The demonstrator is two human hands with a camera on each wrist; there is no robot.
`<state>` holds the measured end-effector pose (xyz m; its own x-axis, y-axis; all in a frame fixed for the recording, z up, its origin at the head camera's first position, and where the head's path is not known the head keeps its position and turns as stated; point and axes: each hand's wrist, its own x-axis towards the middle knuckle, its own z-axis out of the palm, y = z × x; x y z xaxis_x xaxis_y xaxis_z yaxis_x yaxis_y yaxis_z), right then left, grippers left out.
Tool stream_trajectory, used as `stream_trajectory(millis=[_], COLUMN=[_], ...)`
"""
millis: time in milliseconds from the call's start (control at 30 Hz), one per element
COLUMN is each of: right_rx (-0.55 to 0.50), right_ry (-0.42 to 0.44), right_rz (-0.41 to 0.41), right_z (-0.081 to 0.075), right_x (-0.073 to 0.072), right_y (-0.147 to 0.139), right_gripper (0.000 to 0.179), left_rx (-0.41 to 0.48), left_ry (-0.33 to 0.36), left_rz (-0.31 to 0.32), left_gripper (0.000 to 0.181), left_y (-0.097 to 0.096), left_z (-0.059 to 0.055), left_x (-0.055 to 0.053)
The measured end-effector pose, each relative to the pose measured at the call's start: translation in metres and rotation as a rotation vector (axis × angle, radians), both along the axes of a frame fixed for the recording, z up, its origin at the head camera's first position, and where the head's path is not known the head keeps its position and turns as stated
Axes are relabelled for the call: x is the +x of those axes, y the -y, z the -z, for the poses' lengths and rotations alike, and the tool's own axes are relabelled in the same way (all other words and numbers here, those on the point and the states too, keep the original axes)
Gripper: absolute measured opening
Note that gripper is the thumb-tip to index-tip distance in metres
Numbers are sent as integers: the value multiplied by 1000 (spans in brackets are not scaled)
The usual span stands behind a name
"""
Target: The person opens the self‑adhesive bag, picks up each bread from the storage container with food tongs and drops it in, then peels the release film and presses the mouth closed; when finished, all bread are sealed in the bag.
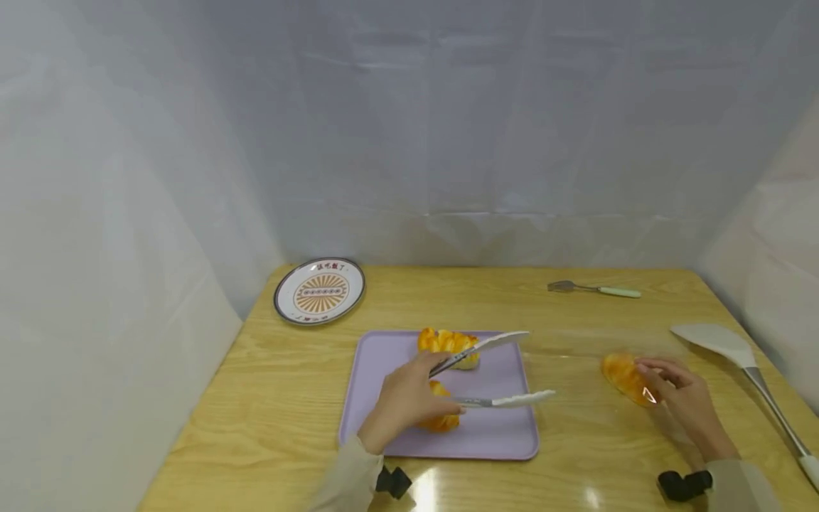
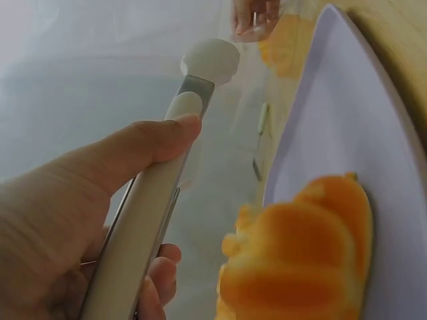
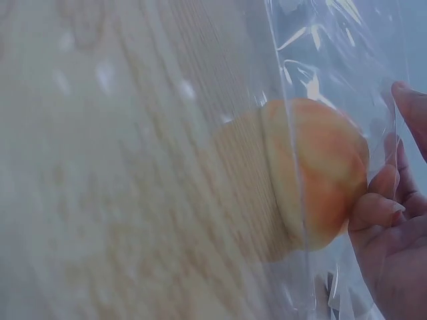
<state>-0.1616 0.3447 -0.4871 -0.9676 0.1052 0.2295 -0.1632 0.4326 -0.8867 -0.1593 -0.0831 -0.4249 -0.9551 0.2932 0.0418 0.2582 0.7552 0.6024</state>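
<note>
Pale sheet (image 1: 486, 135) behind the desk (image 1: 256, 398). Lilac tray (image 1: 493, 434) at the near middle, two buns on it. Clear bag (image 3: 333, 67) to the right of the tray, bagged bun (image 1: 621, 375) inside. Turner (image 1: 719, 343) along the right edge, head pointing far, handle running near. Round plate (image 1: 321, 291) at far left, patterned, well apart from the tray. Tongs (image 2: 150, 213) above the tray, arms spread wide, white tips pointing right. Left hand (image 1: 409, 395) grips the tongs, thumb on one arm, fingers at the other. Right hand (image 1: 687, 398) has its fingers curled at the bag's right side, holding the film beside the bagged bun. Far bun (image 1: 441, 341) and near bun (image 1: 441, 423) on the tray, partly hidden by left hand and tongs. Fork (image 1: 595, 289) at far right, green handle to the right.
</note>
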Motion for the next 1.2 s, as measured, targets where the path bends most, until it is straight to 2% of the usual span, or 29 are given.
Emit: stream_trajectory(millis=[167,333,400,600,767,933,1200], right_rx=[-25,-58,-58,-33,-37,-29,-42], right_ry=[-7,-26,-19,27,16,18,-14], right_rz=[-12,-30,-29,-30,-28,-17,-19], right_z=[2,4,4,2,2,3,6], right_x=[-2,-3,-4,-4,-3,-2,-3], right_y=[-1,-3,-3,-4,-4,-4,-4], right_gripper=[20,21,21,22,22,20,20], left_rx=[0,-48,-54,-44,-45,-81,-103], left_ry=[-32,-96,-85,7,23,27,16], left_rz=[-19,-79,-108,-191,-182,-162,-166], left_gripper=[77,74,74,75,76,78,80], left_y=[32,67,81,124,151,161,157], left_z=[4,9,9,11,13,18,23], left_x=[16,32,37,50,58,60,59])
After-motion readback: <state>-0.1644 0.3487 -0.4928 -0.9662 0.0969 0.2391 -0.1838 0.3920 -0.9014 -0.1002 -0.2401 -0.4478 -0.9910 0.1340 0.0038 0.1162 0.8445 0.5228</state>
